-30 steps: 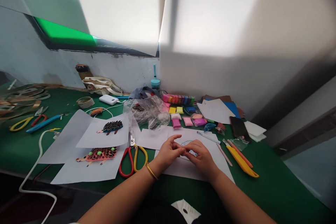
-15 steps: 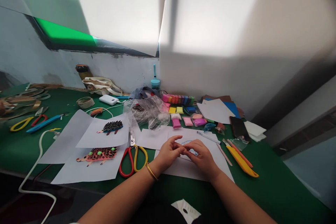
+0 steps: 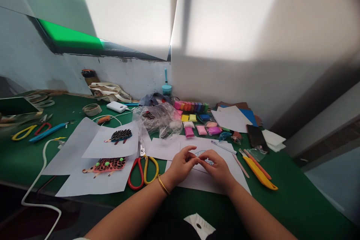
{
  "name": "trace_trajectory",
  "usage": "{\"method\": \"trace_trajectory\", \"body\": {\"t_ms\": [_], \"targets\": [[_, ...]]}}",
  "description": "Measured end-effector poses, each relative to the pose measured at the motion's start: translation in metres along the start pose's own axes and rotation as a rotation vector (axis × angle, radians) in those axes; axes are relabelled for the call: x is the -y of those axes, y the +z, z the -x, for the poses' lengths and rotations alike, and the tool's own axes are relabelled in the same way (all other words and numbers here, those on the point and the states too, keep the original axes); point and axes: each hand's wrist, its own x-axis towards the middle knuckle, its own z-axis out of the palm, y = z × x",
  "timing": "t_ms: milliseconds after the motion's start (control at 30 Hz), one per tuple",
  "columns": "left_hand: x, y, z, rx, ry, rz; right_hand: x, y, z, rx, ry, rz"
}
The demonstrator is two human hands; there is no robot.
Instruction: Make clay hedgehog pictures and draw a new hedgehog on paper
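Observation:
My left hand [image 3: 181, 165], with a gold bangle [image 3: 163, 184] at the wrist, meets my right hand [image 3: 216, 168] fingertip to fingertip. Both are pinched closed; a small pale bit seems to lie between the tips, too small to name. Beneath them is a white sheet [image 3: 236, 174] with a blue line drawing [image 3: 201, 153], partly covered by my fingers. Scissors [image 3: 142, 165] with one red and one yellow handle lie left of my left hand. Packets of coloured clay, such as a magenta one [image 3: 189, 132], sit beyond my hands.
To the left, paper sheets [image 3: 64, 153] carry two hedgehog figures, one dark [image 3: 120, 135] and one pink [image 3: 105, 167]. On the right lie a yellow cutter [image 3: 260, 173], a pink stick [image 3: 240, 165] and a dark phone [image 3: 256, 137]. A white cable [image 3: 43, 165] hangs over the table's front edge.
My fingertips have shifted slightly against each other, still pinched together. At the far left, a dark flat panel now shows where blurred shapes were before.

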Motion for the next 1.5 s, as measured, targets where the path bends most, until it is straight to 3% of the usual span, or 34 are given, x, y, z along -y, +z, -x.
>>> {"method": "trace_trajectory", "body": {"t_ms": [433,867,1067,1200,1500], "targets": [[-0.005,-0.001,-0.001,-0.022,0.092,-0.53,-0.002,0.0,0.001,-0.034,0.012,-0.012],[-0.007,0.001,0.003,0.022,0.13,-0.59,-0.007,0.004,0.0,0.004,0.005,0.047],[-0.009,0.0,0.002,-0.033,0.14,-0.545,-0.006,0.003,0.002,-0.017,0.079,-0.059],[-0.01,0.0,0.003,-0.04,0.129,-0.534,-0.001,0.003,0.001,0.043,0.129,-0.009],[-0.009,0.003,0.002,-0.067,0.094,-0.545,0.003,0.003,0.002,0.041,0.101,-0.038]]}}
